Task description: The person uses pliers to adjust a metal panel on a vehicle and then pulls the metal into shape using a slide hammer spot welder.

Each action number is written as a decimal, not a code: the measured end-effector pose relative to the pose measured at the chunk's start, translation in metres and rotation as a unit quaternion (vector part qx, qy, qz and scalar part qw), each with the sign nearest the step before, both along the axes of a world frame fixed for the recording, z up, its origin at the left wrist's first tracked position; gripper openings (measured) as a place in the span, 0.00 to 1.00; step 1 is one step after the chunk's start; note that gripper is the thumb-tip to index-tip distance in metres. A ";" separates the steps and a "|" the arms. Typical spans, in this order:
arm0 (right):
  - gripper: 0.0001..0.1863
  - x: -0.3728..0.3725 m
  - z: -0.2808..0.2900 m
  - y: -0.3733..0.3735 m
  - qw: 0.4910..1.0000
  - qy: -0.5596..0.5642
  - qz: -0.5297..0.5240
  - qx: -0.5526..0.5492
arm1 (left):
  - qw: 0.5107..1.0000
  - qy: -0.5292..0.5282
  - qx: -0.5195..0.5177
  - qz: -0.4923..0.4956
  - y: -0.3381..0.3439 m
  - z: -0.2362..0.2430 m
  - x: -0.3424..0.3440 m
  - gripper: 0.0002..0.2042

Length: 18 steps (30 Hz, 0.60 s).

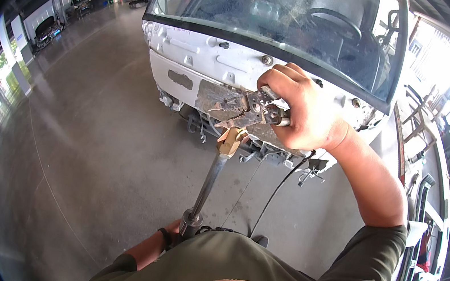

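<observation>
My right hand (307,109) is closed around the handles of worn locking pliers (253,109), in front of the white truck cab. Their toothed jaws point left and are spread apart, with no workpiece visible between them. Just beneath the jaws is the brass-coloured head of a slide hammer (228,144), which seems to touch or hook the pliers. Its steel shaft slants down to a dark cylindrical weight near my belly. There my left hand (172,227) grips the tool's lower end; my body and the weight hide most of its fingers.
The white cab front (176,56) has a scraped bare-metal patch, a broken lower edge and hanging wires. Above it is the windshield (276,18). A black cable (282,184) runs down to the grey floor (93,139). Vehicle parts (426,226) stand along the right side.
</observation>
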State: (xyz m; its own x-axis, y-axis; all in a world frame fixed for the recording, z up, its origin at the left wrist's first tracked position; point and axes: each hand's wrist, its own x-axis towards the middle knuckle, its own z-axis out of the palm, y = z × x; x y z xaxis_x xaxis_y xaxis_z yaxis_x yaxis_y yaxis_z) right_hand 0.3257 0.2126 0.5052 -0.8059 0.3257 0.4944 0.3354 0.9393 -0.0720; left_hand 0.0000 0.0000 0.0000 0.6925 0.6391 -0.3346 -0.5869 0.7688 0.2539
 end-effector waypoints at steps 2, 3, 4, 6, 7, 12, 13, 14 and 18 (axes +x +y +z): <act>0.22 -0.003 -0.008 0.001 0.994 0.095 0.024 0.043 | 0.989 0.137 -0.059 0.026 -0.002 0.001 -0.002 0.18; 0.22 -0.005 -0.010 0.000 0.994 0.097 0.025 0.043 | 0.980 0.180 -0.078 0.034 0.000 0.002 0.000 0.17; 0.23 -0.006 -0.012 0.000 0.992 0.113 0.015 0.049 | 0.981 0.151 -0.115 0.032 0.001 0.006 -0.001 0.16; 0.23 -0.008 -0.013 -0.002 0.990 0.128 0.007 0.055 | 0.980 0.122 -0.152 0.030 -0.001 0.005 -0.002 0.16; 0.24 -0.008 -0.013 -0.005 0.989 0.129 -0.008 0.070 | 0.987 0.093 -0.132 0.018 -0.002 0.001 -0.002 0.15; 0.25 -0.003 0.005 -0.011 0.989 0.080 -0.033 0.121 | 0.994 0.040 -0.099 -0.007 0.000 0.001 0.002 0.15; 0.25 -0.001 0.011 -0.011 0.989 0.081 -0.033 0.121 | 0.992 0.086 -0.091 -0.001 -0.001 0.002 0.003 0.15; 0.26 0.001 0.017 -0.009 0.992 0.051 -0.021 0.116 | 0.990 0.109 -0.087 0.003 0.000 0.001 0.003 0.15; 0.31 0.006 0.039 -0.007 0.987 -0.007 -0.010 0.163 | 0.990 0.132 -0.054 0.003 -0.001 -0.002 0.004 0.14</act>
